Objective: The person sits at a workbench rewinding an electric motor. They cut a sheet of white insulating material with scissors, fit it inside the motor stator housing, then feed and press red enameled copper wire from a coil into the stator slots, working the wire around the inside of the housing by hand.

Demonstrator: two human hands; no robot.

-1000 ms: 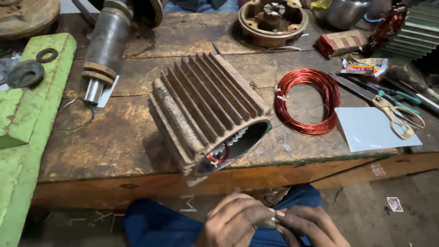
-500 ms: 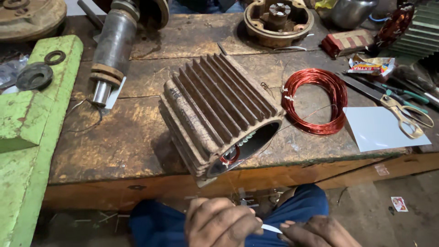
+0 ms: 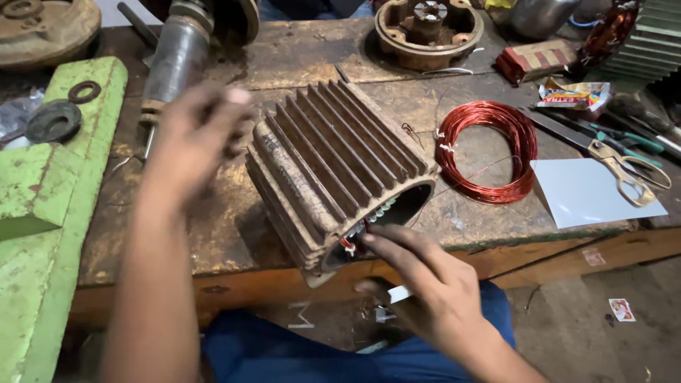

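Observation:
A rusty finned motor housing (image 3: 333,163) lies on its side on the wooden bench (image 3: 298,50), its open end toward me with windings showing inside. My left hand (image 3: 195,138) reaches over the bench to the housing's far left end, blurred, fingers spread against the fins. My right hand (image 3: 418,284) is at the open mouth, its index finger touching the rim by the red wire ends. A small white strip (image 3: 399,293) sits pinched between its thumb and fingers.
A coil of red copper wire (image 3: 486,152) lies right of the housing, beside a white sheet (image 3: 589,195) and scissors (image 3: 624,167). A rotor shaft (image 3: 177,57), a round end cover (image 3: 429,28) and a green metal block (image 3: 50,184) stand around.
Both hands came up from my lap. The left went to the housing's far end, the right to its open mouth, still holding the white strip.

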